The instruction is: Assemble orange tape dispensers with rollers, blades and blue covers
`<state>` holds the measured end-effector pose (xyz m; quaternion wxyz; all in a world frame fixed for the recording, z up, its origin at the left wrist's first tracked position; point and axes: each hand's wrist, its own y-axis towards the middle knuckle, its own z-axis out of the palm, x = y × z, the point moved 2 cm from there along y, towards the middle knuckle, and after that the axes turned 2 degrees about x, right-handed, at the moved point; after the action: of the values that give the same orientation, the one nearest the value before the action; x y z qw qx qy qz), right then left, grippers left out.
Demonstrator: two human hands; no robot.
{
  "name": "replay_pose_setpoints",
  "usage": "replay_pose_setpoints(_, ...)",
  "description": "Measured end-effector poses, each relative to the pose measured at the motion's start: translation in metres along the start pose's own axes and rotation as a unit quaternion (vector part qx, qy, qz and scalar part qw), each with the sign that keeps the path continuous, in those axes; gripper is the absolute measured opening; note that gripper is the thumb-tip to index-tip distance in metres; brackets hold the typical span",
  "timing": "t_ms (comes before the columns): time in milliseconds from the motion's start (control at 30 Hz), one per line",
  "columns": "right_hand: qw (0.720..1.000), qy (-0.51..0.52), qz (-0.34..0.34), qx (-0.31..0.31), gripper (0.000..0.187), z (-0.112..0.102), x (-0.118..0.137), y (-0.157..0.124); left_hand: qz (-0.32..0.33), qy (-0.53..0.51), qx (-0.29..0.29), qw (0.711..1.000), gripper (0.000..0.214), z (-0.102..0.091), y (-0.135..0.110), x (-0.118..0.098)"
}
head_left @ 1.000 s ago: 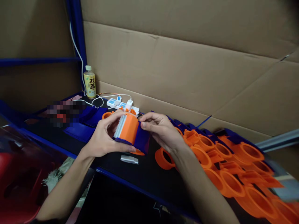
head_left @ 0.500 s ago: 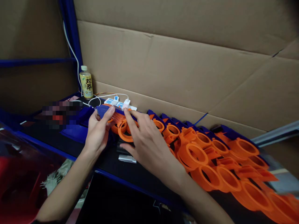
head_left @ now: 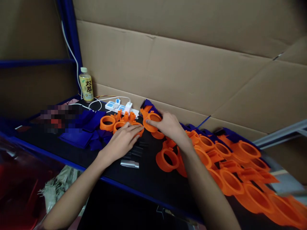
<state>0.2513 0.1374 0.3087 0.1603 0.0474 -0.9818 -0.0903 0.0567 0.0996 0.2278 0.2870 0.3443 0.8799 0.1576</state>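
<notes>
My right hand (head_left: 169,126) grips an orange plastic ring part (head_left: 149,125) with a dark blue piece (head_left: 148,105) at its back, at the left end of the row by the cardboard wall. Its thumb lies across the ring. My left hand (head_left: 123,140) reaches over a small group of orange ring parts (head_left: 107,123), fingers stretched out across the front rings; its fingertips partly hide them, and contact is hard to judge. Flat blue pieces (head_left: 75,138) lie left of this hand. Black pieces (head_left: 135,150) and a silver metal piece (head_left: 129,164) lie to its right.
Rows of orange ring parts (head_left: 257,198) fill the right side of the black table (head_left: 153,188). A white power strip (head_left: 111,105) with cables lies against the cardboard wall (head_left: 168,70). A yellow-labelled bottle (head_left: 86,86) stands at the back left corner.
Both hands were together on one orange part with a blue piece. Now the right hand has carried it to the row, and the left hand has moved down to the loose ring parts.
</notes>
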Motion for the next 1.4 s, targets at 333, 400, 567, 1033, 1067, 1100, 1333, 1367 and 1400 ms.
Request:
replay_pose_setpoints(333,0.999,-0.008,0.026,0.036,0.069,0.028,-0.009,0.018,-0.004,0.106,0.045,0.993,0.037,0.022,0.01,0.012)
replay_pose_setpoints(400,0.999,-0.006,0.027,0.037,0.067,0.029,-0.009,0.019,-0.006,0.104,0.038,0.994,0.033,0.018,0.01,0.012)
replay_pose_setpoints(567,0.999,-0.002,0.036,0.029,0.062,0.028,-0.012,0.024,-0.017,0.086,0.006,0.996,0.029,0.01,0.006,0.018)
replay_pose_setpoints(1033,0.995,-0.097,0.028,0.009,0.066,0.053,0.004,0.014,-0.05,-0.122,-0.21,0.969,0.023,-0.047,-0.016,0.03)
replay_pose_setpoints(1067,0.993,-0.11,0.032,0.009,0.066,0.057,0.006,0.012,-0.053,-0.122,-0.218,0.967,0.023,-0.051,-0.018,0.031)
replay_pose_setpoints(1100,0.992,-0.123,0.035,0.009,0.065,0.061,0.008,0.011,-0.056,-0.12,-0.223,0.966,0.023,-0.055,-0.02,0.032)
replay_pose_setpoints(1333,0.981,-0.186,0.032,0.033,0.066,0.077,0.009,0.007,-0.054,-0.111,-0.207,0.971,0.022,-0.07,-0.029,0.04)
replay_pose_setpoints(1367,0.98,-0.191,0.029,0.039,0.067,0.078,0.008,0.007,-0.051,-0.11,-0.2,0.972,0.022,-0.072,-0.03,0.04)
replay_pose_setpoints(1400,0.98,-0.194,0.025,0.045,0.067,0.078,0.007,0.008,-0.048,-0.109,-0.194,0.974,0.022,-0.073,-0.03,0.039)
